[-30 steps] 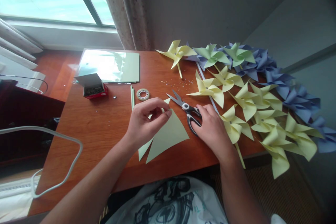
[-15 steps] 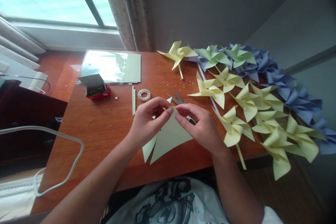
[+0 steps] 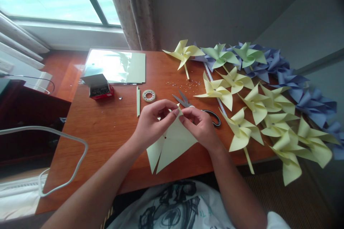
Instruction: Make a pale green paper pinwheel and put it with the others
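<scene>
A pale yellow sheet of paper (image 3: 174, 141) with slits cut in from its corners hangs between my hands, low over the table. My left hand (image 3: 157, 118) pinches its upper edge between thumb and forefinger. Close beside it, my right hand (image 3: 200, 125) pinches the same upper corner, and the fingertips of both hands nearly meet. A small dark hole shows near the sheet's middle. Just beyond my right hand lie scissors (image 3: 184, 99), blades apart, with one black handle loop visible. My fingers hide part of the paper's top.
Yellow pinwheels (image 3: 242, 128), green pinwheels (image 3: 220, 56) and blue pinwheels (image 3: 314, 102) crowd the right side. Left of centre are a tape roll (image 3: 148, 95), paper sticks (image 3: 138, 102) and an open red box (image 3: 101, 92). Paper sheets (image 3: 137, 68) lie at the back; a white cable (image 3: 80, 161) loops at left.
My right hand has moved slightly down and away from the scissors, showing more of their handle. The paper's upper corner is still pinched, and its lower part hangs a little flatter.
</scene>
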`<state>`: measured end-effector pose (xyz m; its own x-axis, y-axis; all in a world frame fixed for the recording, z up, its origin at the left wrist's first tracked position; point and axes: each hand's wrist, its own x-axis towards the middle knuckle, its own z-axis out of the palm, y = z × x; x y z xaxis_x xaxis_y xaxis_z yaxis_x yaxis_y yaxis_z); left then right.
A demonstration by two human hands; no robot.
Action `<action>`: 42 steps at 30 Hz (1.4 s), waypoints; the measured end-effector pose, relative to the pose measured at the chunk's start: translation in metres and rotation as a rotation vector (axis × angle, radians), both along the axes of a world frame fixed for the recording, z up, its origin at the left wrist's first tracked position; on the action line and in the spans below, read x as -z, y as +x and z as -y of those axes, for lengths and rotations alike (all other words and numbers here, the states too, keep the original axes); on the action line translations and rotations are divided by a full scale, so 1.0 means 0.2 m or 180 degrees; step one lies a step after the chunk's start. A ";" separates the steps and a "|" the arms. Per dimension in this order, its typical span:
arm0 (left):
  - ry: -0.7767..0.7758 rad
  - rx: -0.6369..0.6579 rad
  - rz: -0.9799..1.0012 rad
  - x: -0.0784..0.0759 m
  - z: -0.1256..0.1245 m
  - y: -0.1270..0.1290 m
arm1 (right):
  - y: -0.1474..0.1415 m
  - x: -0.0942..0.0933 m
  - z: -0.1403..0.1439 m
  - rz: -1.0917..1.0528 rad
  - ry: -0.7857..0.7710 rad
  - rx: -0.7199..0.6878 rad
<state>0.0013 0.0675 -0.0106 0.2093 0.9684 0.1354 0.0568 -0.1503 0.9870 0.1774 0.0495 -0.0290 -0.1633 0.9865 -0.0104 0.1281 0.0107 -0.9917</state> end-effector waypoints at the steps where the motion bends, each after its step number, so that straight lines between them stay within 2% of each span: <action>1: -0.0027 0.0003 0.0012 0.00 0.00 0.00 | 0.00 0.00 0.00 0.0030 0.0041 -0.0003; 7: -0.0110 -0.0043 0.0000 0.01 0.00 -0.01 | 0.00 -0.01 0.01 0.0215 0.0046 -0.0073; 12: -0.0131 -0.0189 0.0119 -0.01 -0.01 -0.01 | 0.00 -0.01 0.02 -0.0144 -0.0187 -0.0031; 16: -0.0123 -0.0293 -0.0034 -0.02 -0.01 -0.01 | 0.01 0.00 0.01 -0.0471 -0.0367 -0.0017; 23: 0.0170 0.0022 -0.0375 -0.02 0.00 -0.01 | 0.01 0.01 0.01 -0.0605 -0.0205 -0.0171; 34: -0.0084 0.0330 -0.0500 -0.01 0.00 0.01 | 0.01 0.01 0.01 -0.0485 0.0224 0.0182; 38: -0.0163 0.0061 -0.0337 -0.01 -0.02 -0.02 | 0.02 0.03 0.01 -0.0721 0.0072 0.0482; 42: -0.0306 -0.0327 -0.0020 -0.02 -0.04 -0.05 | 0.02 0.04 0.00 -0.1350 -0.0051 0.0697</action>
